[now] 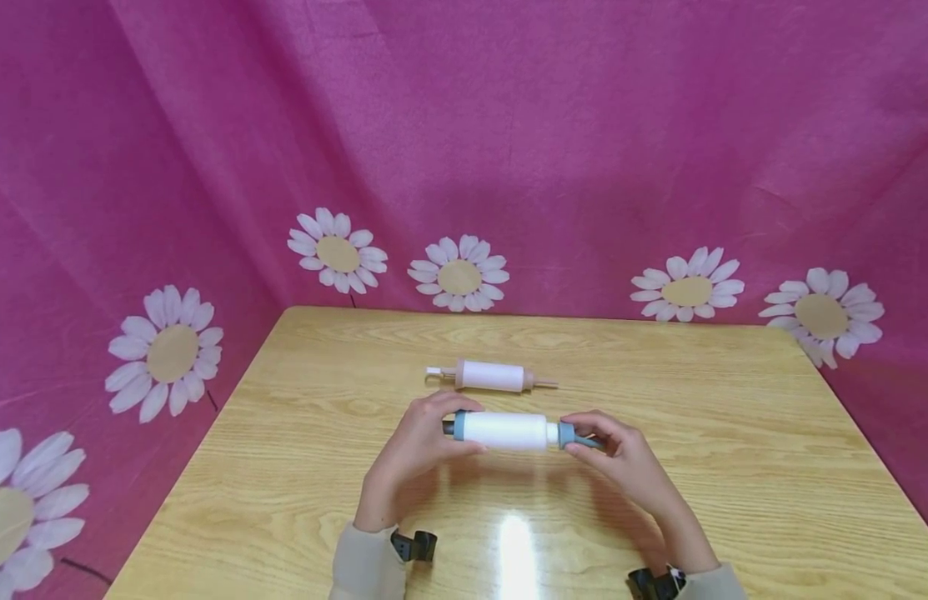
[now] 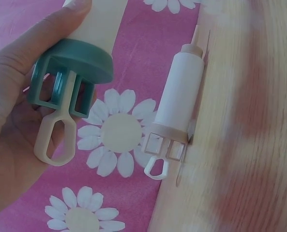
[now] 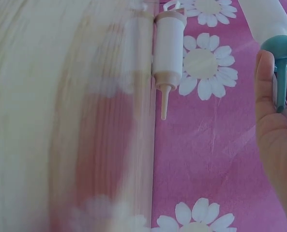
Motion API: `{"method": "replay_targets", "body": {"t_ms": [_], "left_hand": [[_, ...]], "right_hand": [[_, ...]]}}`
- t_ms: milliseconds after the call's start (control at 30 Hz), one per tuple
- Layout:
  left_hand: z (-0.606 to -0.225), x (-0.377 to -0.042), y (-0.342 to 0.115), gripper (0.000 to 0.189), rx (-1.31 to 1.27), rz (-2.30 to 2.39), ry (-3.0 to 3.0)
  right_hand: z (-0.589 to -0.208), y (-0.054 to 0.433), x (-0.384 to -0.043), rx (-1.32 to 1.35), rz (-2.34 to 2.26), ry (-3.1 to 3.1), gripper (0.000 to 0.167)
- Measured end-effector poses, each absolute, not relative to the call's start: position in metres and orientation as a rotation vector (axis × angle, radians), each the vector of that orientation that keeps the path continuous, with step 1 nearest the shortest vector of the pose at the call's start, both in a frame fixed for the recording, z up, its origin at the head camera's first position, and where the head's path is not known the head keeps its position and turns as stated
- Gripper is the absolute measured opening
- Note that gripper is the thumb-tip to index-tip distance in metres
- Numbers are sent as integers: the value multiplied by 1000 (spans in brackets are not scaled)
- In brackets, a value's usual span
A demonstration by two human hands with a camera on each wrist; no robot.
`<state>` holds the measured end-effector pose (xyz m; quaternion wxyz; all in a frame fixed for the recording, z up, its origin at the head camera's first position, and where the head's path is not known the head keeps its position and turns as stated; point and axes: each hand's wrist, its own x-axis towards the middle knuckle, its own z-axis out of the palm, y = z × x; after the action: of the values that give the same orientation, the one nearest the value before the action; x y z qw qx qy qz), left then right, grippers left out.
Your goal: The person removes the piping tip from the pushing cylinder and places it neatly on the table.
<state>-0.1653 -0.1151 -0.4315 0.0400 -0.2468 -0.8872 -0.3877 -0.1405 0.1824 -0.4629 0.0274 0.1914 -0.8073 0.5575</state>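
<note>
Head view: a white tube (image 1: 504,431) is being held just above the worktop (image 1: 283,467), crosswise between two hands. Its teal collar (image 1: 460,426) is being grasped by the left hand (image 1: 422,433), with thumb and fingers curled round that end. At the other end, the teal cap (image 1: 566,435) is being pinched by the right hand (image 1: 621,458). A short white neck is being exposed between tube and cap; how firmly they are being joined cannot be told.

By its look, light, stiff plastic is being handled, and its smooth white wall may prove slippery. A surer hold is probably being offered by the collar and the cap. The slim nozzle (image 3: 281,87) and the pull loop (image 2: 62,116) are being judged the weakest parts, so hard pressure there is best avoided.

The tube's body is being spanned between the hands, rightward of the left one, while the nozzle is being pointed toward the right palm. Beyond them, a brown-trimmed tube (image 1: 492,376) is being supported by the worktop, roughly parallel and touched by neither hand.
</note>
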Motion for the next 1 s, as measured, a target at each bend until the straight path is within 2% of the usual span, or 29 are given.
{"method": "replay_targets", "body": {"t_ms": [367,1000], "left_hand": [[-443,-171,-115,43,-723,-1224,-2781],[-473,-181,-111,42,-724,-1188,-2864]], "right_hand": [[-463,200,-139,500,1673,-2504,32],[-463,200,-135,490,1718,-2548,32]]}}
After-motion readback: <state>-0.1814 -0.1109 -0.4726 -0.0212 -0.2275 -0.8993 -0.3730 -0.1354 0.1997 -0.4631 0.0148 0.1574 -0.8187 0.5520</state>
